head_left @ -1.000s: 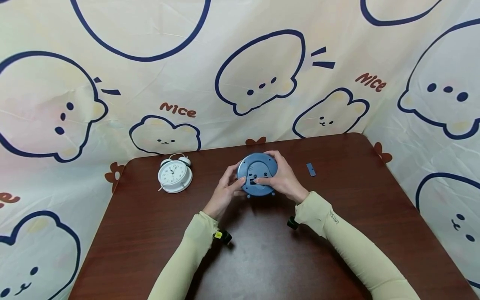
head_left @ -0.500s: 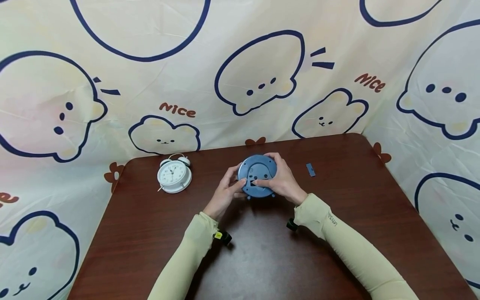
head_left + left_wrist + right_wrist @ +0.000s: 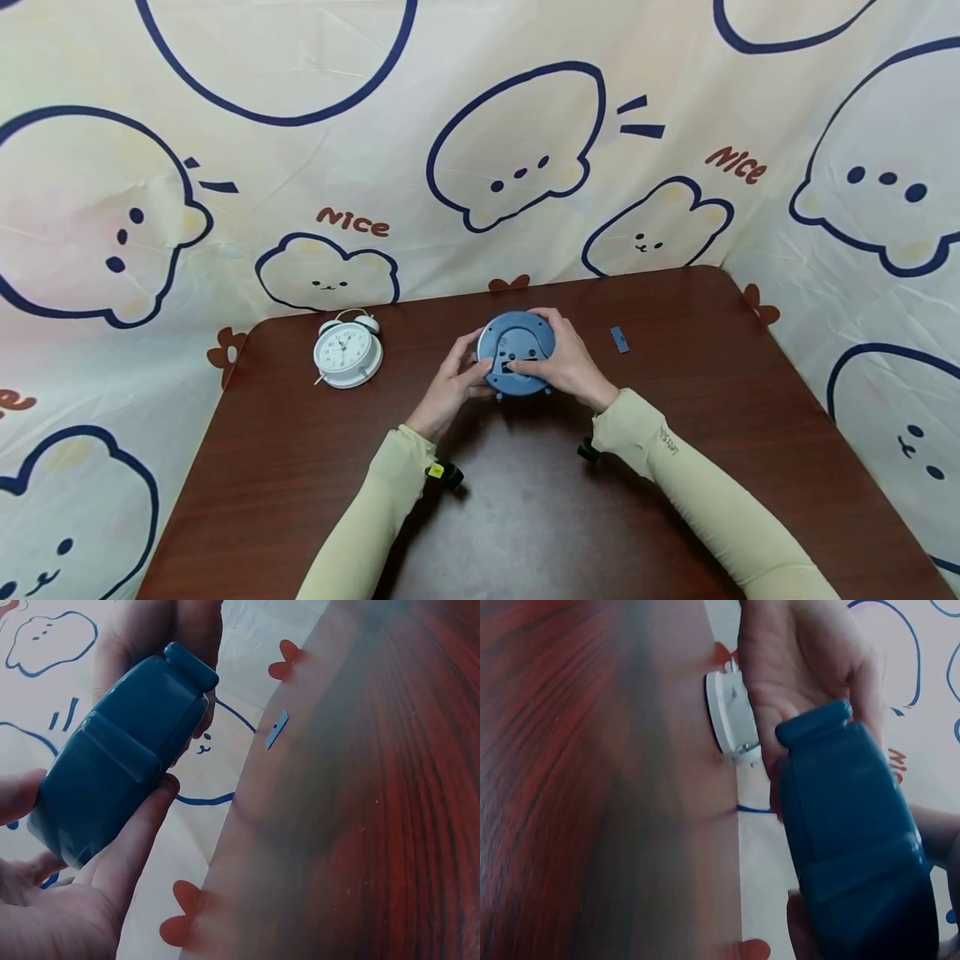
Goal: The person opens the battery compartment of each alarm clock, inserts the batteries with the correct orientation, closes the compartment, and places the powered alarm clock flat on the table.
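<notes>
Both hands hold a round blue clock [image 3: 519, 331] above the table, its back facing the head camera and its small feet pointing down. A dark opening shows low on that back. My left hand [image 3: 448, 382] grips the left rim, thumb on the back. My right hand [image 3: 573, 365] grips the right side, its thumb laid across the back at the dark opening. Whatever lies under that thumb is hidden. In both wrist views the clock's blue underside [image 3: 105, 757] [image 3: 851, 817] shows; its dial is out of sight.
On the brown table [image 3: 517, 517], a white twin-bell alarm clock [image 3: 345, 348] stands at the left, dial up. A small blue rectangular cover [image 3: 619, 339] lies to the right of the right hand. Printed cloth [image 3: 465, 267] hangs behind and beside the table.
The blue clock has sunk very slightly in the head view, both hands keeping their grip. The right thumb stays on its back. The head view has shifted a little.
</notes>
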`<action>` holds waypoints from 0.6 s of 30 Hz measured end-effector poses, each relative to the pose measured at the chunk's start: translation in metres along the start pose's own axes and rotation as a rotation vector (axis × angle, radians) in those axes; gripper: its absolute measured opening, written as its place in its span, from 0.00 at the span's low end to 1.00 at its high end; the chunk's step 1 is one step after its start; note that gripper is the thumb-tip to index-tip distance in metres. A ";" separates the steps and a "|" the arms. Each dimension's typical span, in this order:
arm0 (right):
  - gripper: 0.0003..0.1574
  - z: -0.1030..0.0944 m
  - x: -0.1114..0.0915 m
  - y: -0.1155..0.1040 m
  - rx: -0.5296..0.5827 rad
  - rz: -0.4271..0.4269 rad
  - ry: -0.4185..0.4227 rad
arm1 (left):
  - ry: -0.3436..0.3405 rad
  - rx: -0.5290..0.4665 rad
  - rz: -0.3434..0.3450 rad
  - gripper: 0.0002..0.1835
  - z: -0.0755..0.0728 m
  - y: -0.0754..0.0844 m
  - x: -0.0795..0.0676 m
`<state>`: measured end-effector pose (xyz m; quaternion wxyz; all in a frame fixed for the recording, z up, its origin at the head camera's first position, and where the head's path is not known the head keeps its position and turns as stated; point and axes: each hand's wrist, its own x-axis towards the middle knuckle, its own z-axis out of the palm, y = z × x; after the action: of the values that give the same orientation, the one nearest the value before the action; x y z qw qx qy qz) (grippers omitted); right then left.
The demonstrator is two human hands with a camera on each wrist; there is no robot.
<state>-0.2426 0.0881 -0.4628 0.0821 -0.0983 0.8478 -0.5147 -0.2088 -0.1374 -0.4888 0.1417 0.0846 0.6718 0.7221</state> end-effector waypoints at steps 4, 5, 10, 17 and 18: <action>0.55 -0.003 0.000 0.003 -0.001 -0.018 -0.022 | -0.012 -0.007 -0.004 0.29 0.000 0.000 -0.001; 0.55 -0.004 0.000 0.003 0.003 -0.022 -0.031 | -0.013 -0.010 -0.006 0.29 0.000 0.000 -0.001; 0.53 -0.011 -0.003 0.006 0.017 -0.035 -0.056 | -0.009 -0.015 -0.014 0.28 0.000 0.000 0.000; 0.51 -0.026 -0.004 0.009 0.001 -0.066 -0.093 | 0.009 -0.006 -0.016 0.28 -0.001 0.004 -0.001; 0.51 -0.029 -0.004 0.009 0.007 -0.068 -0.104 | 0.012 -0.013 -0.016 0.28 -0.002 0.004 -0.001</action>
<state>-0.2467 0.1177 -0.4572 0.1087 -0.1531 0.8369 -0.5142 -0.2086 -0.1396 -0.4845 0.1439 0.0742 0.6687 0.7256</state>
